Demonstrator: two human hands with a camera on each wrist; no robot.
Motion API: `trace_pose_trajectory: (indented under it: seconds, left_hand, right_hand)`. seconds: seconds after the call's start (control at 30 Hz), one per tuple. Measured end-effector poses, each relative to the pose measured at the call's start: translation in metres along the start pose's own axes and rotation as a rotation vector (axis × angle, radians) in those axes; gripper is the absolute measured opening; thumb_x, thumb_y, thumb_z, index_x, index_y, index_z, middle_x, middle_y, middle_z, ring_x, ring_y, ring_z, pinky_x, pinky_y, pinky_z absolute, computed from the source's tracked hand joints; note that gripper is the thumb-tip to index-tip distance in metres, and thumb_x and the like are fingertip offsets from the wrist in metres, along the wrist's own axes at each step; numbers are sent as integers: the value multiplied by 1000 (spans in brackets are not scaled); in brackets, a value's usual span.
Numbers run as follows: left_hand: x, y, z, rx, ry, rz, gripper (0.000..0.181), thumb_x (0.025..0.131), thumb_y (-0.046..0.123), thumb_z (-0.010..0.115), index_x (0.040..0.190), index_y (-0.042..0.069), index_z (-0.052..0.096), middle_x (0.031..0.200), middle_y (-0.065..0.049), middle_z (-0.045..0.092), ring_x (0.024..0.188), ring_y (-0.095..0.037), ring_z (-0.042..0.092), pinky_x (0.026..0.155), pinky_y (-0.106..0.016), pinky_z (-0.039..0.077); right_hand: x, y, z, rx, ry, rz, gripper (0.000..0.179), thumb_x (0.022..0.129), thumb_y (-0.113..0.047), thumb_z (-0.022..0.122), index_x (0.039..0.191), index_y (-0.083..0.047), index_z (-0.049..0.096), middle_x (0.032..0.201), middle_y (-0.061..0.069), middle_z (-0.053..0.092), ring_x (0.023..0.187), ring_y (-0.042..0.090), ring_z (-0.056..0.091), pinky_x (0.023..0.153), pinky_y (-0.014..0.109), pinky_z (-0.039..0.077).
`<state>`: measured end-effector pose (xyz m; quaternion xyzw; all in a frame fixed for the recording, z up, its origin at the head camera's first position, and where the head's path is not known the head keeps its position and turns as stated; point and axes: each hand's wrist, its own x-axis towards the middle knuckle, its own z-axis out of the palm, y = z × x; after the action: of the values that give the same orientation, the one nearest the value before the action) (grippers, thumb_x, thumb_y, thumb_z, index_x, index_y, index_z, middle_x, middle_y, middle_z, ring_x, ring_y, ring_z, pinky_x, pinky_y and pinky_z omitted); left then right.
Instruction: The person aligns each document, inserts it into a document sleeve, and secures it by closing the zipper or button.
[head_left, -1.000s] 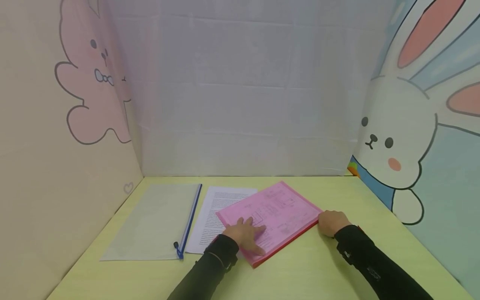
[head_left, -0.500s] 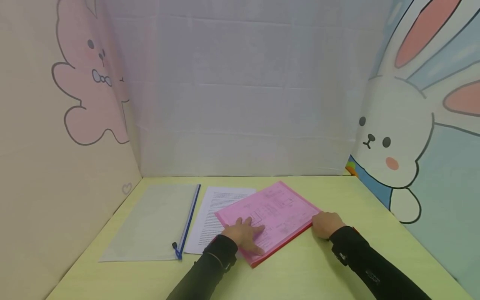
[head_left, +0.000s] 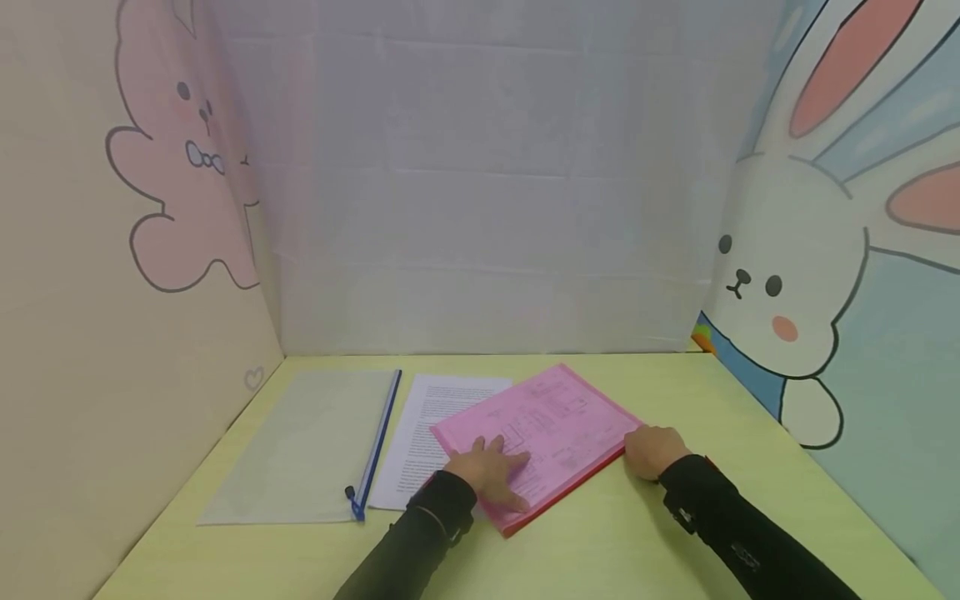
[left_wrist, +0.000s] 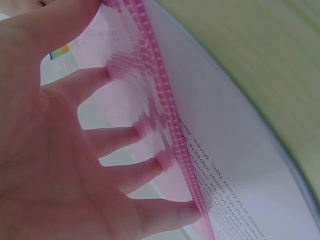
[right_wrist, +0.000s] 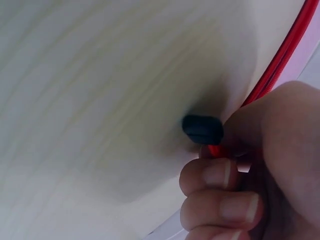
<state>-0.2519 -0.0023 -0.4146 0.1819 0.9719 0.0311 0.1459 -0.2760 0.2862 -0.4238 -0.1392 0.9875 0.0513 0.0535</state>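
Observation:
A pink zip document pouch [head_left: 551, 417] lies at an angle on the table, with a printed sheet showing through its cover. Its red zipper edge [head_left: 570, 490] faces the person. My left hand [head_left: 489, 473] rests on its near left part with fingers spread, and the fingertips press the pink mesh [left_wrist: 150, 100] in the left wrist view. At the right end of the zipper, my right hand [head_left: 654, 451] pinches the red pull cord, whose black tip [right_wrist: 202, 129] sticks out past the fingers in the right wrist view. The slider itself is hidden by the hand.
A printed paper sheet [head_left: 420, 429] lies partly beneath the pouch. Left of it is a clear document pouch [head_left: 303, 446] with a blue zipper [head_left: 380, 442]. White and cartoon-printed panels [head_left: 480, 208] stand around the pale yellow table [head_left: 600, 550].
My right hand has slid slightly left along the red zipper edge, then stayed there. The left hand and the pink pouch have kept their places.

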Motion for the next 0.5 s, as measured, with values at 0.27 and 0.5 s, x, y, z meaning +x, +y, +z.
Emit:
trace_pose_trajectory:
  seconds: [0.27,0.5]
  left_hand:
    - [-2,0,-1,-12,-7,-7,81,81,65,74,153,42,44,164,-9,31,150,-40,26,109,-73,28]
    - [-4,0,-2,-12,-6,-6,81,81,65,74,153,42,44,164,-9,31,150,-39,26,109,-73,28]
  right_hand:
    - [-1,-2,-1,-17,12,-10,16,97,-7,60,83,1,63,69,7,53,63,23,49,64,43,54]
    - [-2,-2,-1,-25,8,-26,15,96,-7,61,84,1,63,69,7,54,64,23,50,67,45,55]
